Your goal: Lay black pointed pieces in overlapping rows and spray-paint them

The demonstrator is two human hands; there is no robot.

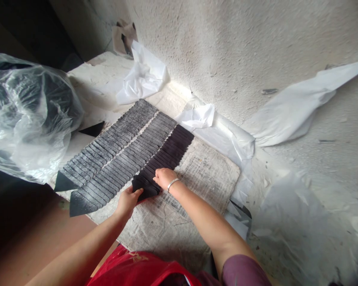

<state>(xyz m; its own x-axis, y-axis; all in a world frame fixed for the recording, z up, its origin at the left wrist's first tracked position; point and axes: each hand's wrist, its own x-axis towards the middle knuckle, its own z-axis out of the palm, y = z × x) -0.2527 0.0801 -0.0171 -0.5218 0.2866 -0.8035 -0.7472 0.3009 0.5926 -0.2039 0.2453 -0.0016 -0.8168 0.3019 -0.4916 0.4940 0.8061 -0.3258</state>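
My left hand (128,200) is closed on a small stack of flat black pieces (145,191), with its thumb on top. Just beyond, the curled fingers of my right hand (166,177) touch or nearly touch the edge of these pieces; whatever they pinch is hidden. A row of plain black overlapping pieces (173,149) runs away from my hands. To its left lie two more overlapping rows, a middle row (137,151) and a left row (113,137), both speckled with whitish grey. All three rows rest on a cloth-covered board (211,174).
A large clear plastic bag (30,115) with dark contents bulges at the left. A black scrap (93,129) lies near it. White sheeting (144,73) lines the foot of the rough wall (220,51). A beige item (124,37) stands at the back.
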